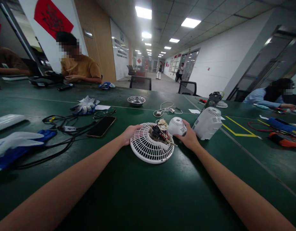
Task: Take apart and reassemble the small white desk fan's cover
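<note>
A round white fan grille (143, 150) lies tilted over the green table in front of me, with an exposed motor and wires (159, 133) at its centre. My left hand (131, 134) grips the grille's left rim, fingers partly hidden beneath it. In my right hand (189, 138) is a white rounded motor cover (176, 125) with vent slots, held just right of the motor; whether it touches the grille I cannot tell. Right beside that hand stands a white plastic housing (208, 123) with slots.
Left of me lie a phone (101, 127), black cables (66, 141) and work gloves (85, 106). Farther back are a metal bowl (136, 101) and a white cable (166, 110). A bottle (211, 100) stands behind the housing. People sit across the table at left and at right.
</note>
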Available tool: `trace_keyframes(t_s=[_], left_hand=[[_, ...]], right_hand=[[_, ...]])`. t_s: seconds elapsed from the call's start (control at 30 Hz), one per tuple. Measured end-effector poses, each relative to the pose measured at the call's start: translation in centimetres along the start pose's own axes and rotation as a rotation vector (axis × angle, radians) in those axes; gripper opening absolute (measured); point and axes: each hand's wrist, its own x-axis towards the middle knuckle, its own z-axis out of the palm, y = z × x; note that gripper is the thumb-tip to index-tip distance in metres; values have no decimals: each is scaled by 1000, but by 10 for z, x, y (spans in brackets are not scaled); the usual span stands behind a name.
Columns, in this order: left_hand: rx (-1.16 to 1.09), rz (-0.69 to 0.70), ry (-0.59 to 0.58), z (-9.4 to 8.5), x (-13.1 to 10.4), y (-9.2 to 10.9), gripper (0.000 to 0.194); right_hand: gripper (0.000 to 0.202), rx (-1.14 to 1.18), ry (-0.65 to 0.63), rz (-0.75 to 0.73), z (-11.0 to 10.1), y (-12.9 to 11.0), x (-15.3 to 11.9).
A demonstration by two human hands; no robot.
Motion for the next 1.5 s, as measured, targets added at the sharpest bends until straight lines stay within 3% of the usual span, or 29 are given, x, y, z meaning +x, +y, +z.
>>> trace_keyframes(t_s=[0.07, 0.13, 0.23, 0.3, 0.43, 0.57, 0.7, 0.83, 1.07, 1.27, 1.5], left_hand=[[33, 31, 24, 0, 2, -1, 12], [95, 95, 55, -1, 4, -3, 12], [335, 280, 162, -3, 8, -6, 14], [479, 386, 250, -6, 9, -5, 15], [789, 611, 301, -4, 4, 0, 23], [1052, 850, 165, 12, -11, 6, 24], [997, 800, -34, 30, -27, 7, 39], [901, 761, -133, 40, -37, 9, 34], [1158, 874, -261, 45, -44, 18, 43], [1208, 830, -280, 45, -45, 18, 58], [1168, 852, -293, 43, -44, 20, 55]], right_hand=[[87, 185, 27, 153, 3, 1, 1], [77, 495, 54, 351, 4, -6, 1], [46, 967, -60, 604, 1, -25, -2], [37, 1115, -135, 676, 0, -42, -6], [41, 1093, -84, 513, 2, -73, -16], [77, 836, -100, 245, 6, -92, -28], [89, 636, -134, 88, 6, -98, -36], [86, 453, -142, -26, 5, -100, -36], [84, 352, -225, -196, -5, -96, -34], [83, 309, -246, -240, -4, -93, -35], [86, 341, -299, -184, -7, -98, -35]])
